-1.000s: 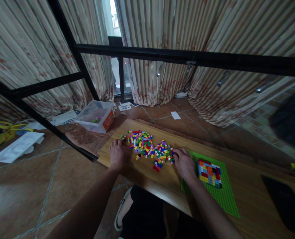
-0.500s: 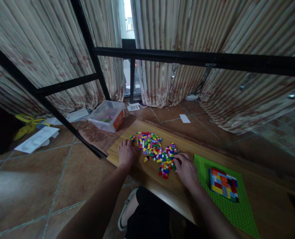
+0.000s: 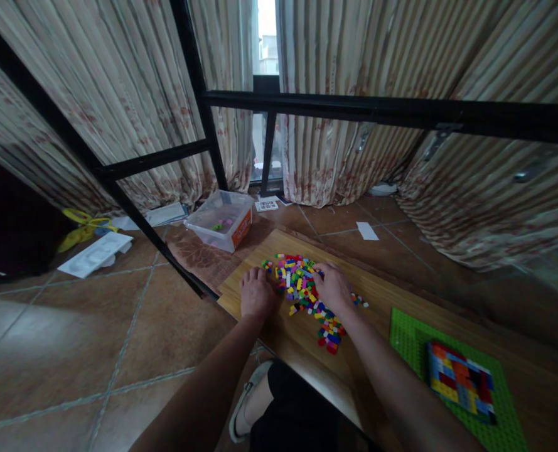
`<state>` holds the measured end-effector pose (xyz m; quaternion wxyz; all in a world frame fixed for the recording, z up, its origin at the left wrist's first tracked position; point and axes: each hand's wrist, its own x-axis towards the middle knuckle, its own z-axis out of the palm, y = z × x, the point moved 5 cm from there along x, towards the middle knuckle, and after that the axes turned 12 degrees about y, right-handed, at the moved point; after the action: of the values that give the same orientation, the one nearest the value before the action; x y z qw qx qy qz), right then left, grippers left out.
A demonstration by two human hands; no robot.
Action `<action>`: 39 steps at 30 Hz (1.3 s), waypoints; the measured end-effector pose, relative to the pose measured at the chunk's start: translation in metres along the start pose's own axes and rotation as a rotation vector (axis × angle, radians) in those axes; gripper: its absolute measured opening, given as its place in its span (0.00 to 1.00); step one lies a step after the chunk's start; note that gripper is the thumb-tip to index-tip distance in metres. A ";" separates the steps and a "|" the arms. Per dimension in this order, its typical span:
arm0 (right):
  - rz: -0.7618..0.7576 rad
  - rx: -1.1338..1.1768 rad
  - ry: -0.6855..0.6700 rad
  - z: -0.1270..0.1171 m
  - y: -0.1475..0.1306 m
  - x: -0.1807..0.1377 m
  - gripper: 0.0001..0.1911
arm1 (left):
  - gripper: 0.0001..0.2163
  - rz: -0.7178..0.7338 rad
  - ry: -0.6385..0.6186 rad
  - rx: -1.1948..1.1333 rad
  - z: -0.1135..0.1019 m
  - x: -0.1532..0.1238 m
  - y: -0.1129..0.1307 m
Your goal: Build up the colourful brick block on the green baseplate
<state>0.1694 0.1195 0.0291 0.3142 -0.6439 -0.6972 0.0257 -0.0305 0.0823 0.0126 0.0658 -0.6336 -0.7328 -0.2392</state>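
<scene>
A heap of small colourful toy bricks (image 3: pixel 302 285) is spread over the wooden board (image 3: pixel 297 351). My left hand (image 3: pixel 256 294) lies on the wood at the heap's left edge, palm down, with its fingers stretched out and holding nothing. Over the heap's right part is my right hand (image 3: pixel 332 287), fingertips down among the bricks. Its thumb and fingers are drawn together; whatever is between them is too small to make out. To the right, a block of joined bricks (image 3: pixel 462 380) sits on a green studded baseplate (image 3: pixel 408 329).
Beyond the board's far left corner stands a clear plastic box (image 3: pixel 219 220) with a few bricks inside. A white tray (image 3: pixel 95 253) and a yellow item (image 3: pixel 83 229) lie on the tiled floor at left. Black metal bars (image 3: pixel 335 103) cross in front of the curtains (image 3: pixel 354 56).
My right hand has moved left and away from me, from the heap's right edge onto the heap. My left hand stays beside it. The whole view has shifted slightly.
</scene>
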 end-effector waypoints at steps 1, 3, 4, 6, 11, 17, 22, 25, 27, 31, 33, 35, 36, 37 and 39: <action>0.004 -0.004 0.000 0.003 0.002 0.005 0.14 | 0.15 0.001 0.001 -0.009 0.000 0.000 0.000; 0.011 -0.013 -0.001 0.008 0.007 0.016 0.15 | 0.14 0.002 -0.004 -0.019 -0.001 0.000 0.001; 0.011 -0.016 -0.004 0.011 0.009 0.020 0.15 | 0.14 0.000 -0.011 -0.019 -0.001 0.000 0.001; 0.009 -0.016 -0.015 0.018 0.013 0.028 0.15 | 0.14 -0.007 -0.026 -0.016 -0.001 0.000 0.001; 0.015 0.023 -0.035 0.033 0.017 0.034 0.11 | 0.14 -0.007 -0.003 -0.039 -0.001 -0.001 0.001; 0.089 0.112 0.019 0.029 0.018 0.027 0.07 | 0.14 -0.003 0.001 -0.037 0.000 -0.001 0.001; 0.144 0.241 0.079 0.015 0.014 0.014 0.05 | 0.15 0.002 -0.012 -0.025 0.001 0.000 -0.001; 0.174 0.321 0.129 0.000 0.012 0.002 0.06 | 0.15 0.002 -0.002 -0.015 0.001 0.001 -0.001; 0.214 0.411 0.168 -0.012 0.011 -0.011 0.08 | 0.15 0.004 0.009 -0.015 0.001 0.002 -0.001; 0.462 0.850 0.228 -0.035 0.014 -0.057 0.11 | 0.16 0.016 0.020 -0.004 0.000 0.003 0.000; 0.603 1.038 0.252 -0.044 0.016 -0.085 0.13 | 0.17 0.017 0.016 0.008 0.000 0.004 -0.001; 0.740 1.161 0.286 -0.052 0.020 -0.114 0.16 | 0.18 0.024 0.017 0.021 0.000 0.005 -0.001; 0.800 1.202 0.303 -0.057 0.023 -0.127 0.16 | 0.18 0.025 0.022 0.028 -0.001 0.006 -0.001; 0.856 1.234 0.323 -0.061 0.027 -0.139 0.17 | 0.18 0.032 0.024 0.035 -0.001 0.007 -0.001; 0.952 1.287 0.359 -0.070 0.035 -0.159 0.18 | 0.17 0.049 0.031 0.045 -0.001 0.009 -0.001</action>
<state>0.2292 -0.0459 0.0054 0.6843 -0.5587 -0.1369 0.4480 -0.0329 0.0897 0.0168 0.0975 -0.6460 -0.7211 -0.2307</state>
